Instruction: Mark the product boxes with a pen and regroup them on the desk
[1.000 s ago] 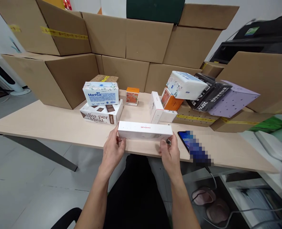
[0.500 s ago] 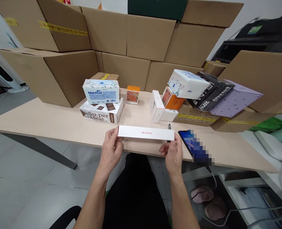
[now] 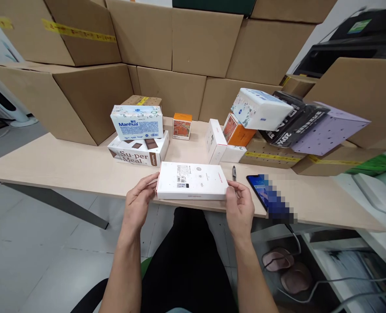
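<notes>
Between my two hands is a flat white box [image 3: 199, 180], its printed face with small labels turned up towards me, at the front edge of the table. My left hand [image 3: 139, 201] grips its left end, some fingers tucked behind it. At the right end, my right hand [image 3: 240, 206] is closed on the corner, thumb on the near side. Just beyond my right hand lies a dark pen [image 3: 234, 173]. A phone [image 3: 260, 193], partly pixelated, rests to the right of it. Whether the box touches the table I cannot tell.
Left, a Manhua tissue pack [image 3: 137, 122] sits on a Su-per Meal box [image 3: 139, 150]. A small orange box [image 3: 182, 126] stands at the back. On the right are an upright white box [image 3: 215, 141], a tilted tissue pack [image 3: 261, 108] and a purple box [image 3: 331, 130]. Cardboard boxes [image 3: 188, 93] wall the back.
The white box has tipped from showing its narrow side to showing its broad printed face. Both hands turned with it, and the view has shifted slightly.
</notes>
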A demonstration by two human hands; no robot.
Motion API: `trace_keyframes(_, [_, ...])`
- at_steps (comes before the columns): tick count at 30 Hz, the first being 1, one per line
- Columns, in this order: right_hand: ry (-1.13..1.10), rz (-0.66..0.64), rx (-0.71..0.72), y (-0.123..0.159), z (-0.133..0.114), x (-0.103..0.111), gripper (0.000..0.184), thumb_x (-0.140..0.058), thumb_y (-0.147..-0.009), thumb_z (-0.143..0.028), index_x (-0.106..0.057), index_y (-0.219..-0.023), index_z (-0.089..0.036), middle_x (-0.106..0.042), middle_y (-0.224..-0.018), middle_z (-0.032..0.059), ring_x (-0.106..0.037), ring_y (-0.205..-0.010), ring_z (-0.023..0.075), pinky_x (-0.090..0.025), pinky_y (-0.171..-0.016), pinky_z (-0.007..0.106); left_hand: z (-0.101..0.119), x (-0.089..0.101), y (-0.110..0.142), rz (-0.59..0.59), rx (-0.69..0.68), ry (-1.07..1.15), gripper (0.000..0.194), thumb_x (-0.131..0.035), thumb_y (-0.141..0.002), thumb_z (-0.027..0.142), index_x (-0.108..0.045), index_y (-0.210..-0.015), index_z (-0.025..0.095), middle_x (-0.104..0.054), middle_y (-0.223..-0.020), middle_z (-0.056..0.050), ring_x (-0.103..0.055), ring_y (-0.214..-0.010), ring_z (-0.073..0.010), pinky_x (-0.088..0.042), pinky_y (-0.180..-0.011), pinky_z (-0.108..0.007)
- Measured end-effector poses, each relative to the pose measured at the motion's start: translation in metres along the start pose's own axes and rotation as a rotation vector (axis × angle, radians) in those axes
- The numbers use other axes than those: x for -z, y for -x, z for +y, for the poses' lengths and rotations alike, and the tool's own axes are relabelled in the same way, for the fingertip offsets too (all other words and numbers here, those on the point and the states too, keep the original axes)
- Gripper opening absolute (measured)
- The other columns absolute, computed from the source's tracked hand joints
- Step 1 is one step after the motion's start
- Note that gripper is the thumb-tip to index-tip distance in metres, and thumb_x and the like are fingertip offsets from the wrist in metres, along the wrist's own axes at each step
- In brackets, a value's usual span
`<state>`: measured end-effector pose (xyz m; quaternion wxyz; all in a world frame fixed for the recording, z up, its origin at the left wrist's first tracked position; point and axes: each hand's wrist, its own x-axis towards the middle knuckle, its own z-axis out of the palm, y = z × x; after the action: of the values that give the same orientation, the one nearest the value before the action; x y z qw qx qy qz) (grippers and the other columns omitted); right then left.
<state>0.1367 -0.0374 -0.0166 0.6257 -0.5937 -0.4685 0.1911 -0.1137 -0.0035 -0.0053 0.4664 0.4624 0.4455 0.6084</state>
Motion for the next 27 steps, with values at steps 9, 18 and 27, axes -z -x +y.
trace_keyframes(9, [-0.041,-0.058,-0.011,0.003,0.003,-0.003,0.049,-0.066,-0.087,-0.037,-0.053,-0.132,-0.023,-0.063,-0.133,0.0154,-0.036,-0.047,0.0031,-0.041,-0.049,0.024,0.000,0.000,0.000,0.072,-0.054,0.004,0.035,-0.082,-0.074,0.034,-0.065,-0.101,0.021,-0.069,-0.114,-0.007,-0.070,-0.099,-0.0208,-0.056,-0.069,-0.024])
trace_keyframes(18, [-0.007,-0.036,0.016,0.003,0.001,-0.001,0.045,-0.062,-0.090,-0.037,-0.053,-0.132,-0.023,-0.065,-0.127,0.0138,-0.040,-0.048,0.0050,-0.042,-0.050,0.027,-0.007,-0.007,-0.005,-0.056,-0.219,-0.035,0.063,-0.076,-0.081,0.030,-0.051,-0.139,0.033,-0.051,-0.150,-0.008,-0.055,-0.133,-0.0252,-0.053,-0.104,-0.034])
trace_keyframes(27, [-0.030,-0.061,0.003,0.003,-0.002,0.001,0.052,-0.057,-0.092,-0.047,-0.052,-0.137,-0.022,-0.067,-0.111,0.0088,-0.046,-0.053,0.0079,-0.040,-0.049,0.026,-0.012,-0.018,-0.006,-0.042,-0.271,-0.151,0.071,-0.075,-0.083,0.033,-0.044,-0.148,0.033,-0.052,-0.149,-0.008,-0.056,-0.132,-0.0236,-0.050,-0.107,-0.033])
